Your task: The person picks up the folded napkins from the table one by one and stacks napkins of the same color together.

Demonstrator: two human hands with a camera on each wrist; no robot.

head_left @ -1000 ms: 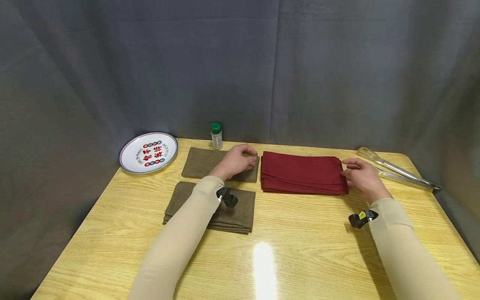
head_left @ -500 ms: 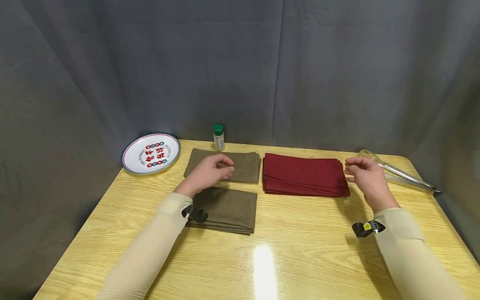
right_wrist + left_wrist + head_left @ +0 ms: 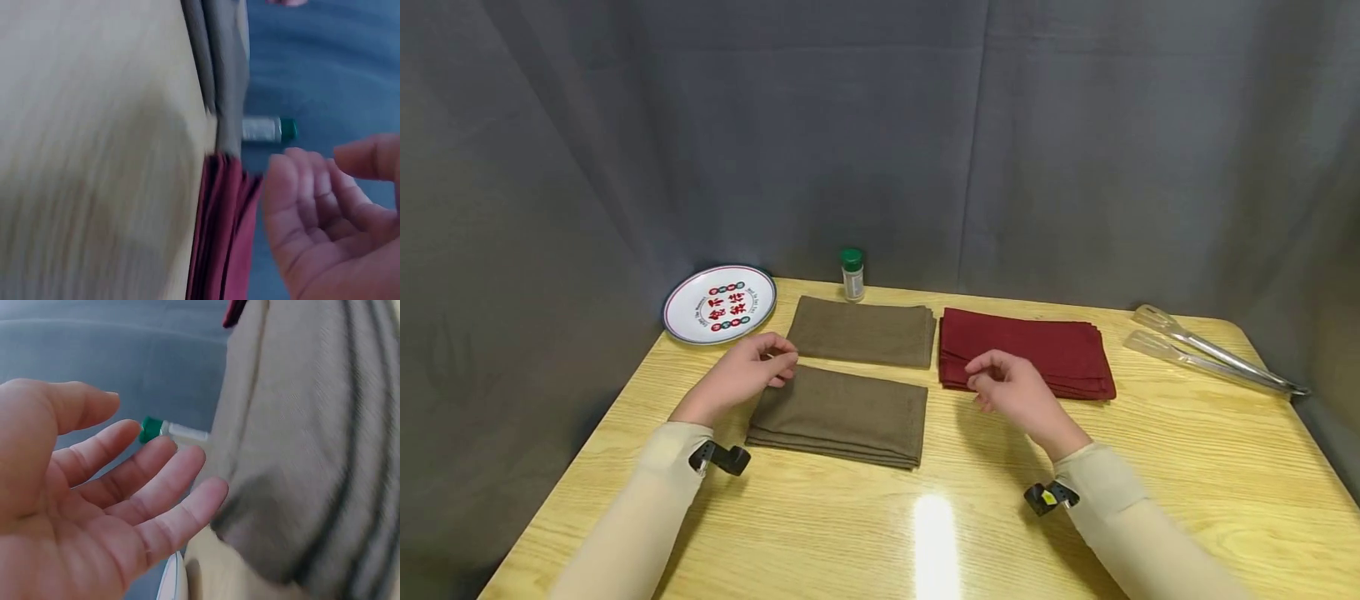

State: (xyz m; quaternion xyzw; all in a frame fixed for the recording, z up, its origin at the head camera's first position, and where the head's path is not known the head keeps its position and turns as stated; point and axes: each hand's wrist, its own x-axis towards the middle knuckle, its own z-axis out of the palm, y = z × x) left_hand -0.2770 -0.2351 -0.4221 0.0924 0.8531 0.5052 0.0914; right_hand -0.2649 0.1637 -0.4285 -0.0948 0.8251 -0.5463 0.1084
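Two folded brown cloths lie one behind the other: the back brown cloth [image 3: 863, 332] and the front brown cloth [image 3: 846, 412]. To their right is a stack of folded dark red cloths [image 3: 1037, 346]. My left hand [image 3: 747, 372] hovers at the left end of the front brown cloth, fingers loosely bent and holding nothing, as the left wrist view also shows. Above the near left part of the red stack is my right hand [image 3: 1018, 396], its relaxed fingers pointing left. Nothing is between the fingers in the right wrist view.
A white plate [image 3: 688, 315] with red characters sits at the back left. Behind the brown cloths stands a small green-capped shaker [image 3: 853, 277]. Metal tongs [image 3: 1217, 358] lie at the right. Grey curtains [image 3: 880, 142] enclose the wooden table [image 3: 820, 525].
My left hand has moved left and nearer, from over the back brown cloth. My right hand has come left from the red stack's right edge. The cloths stay put.
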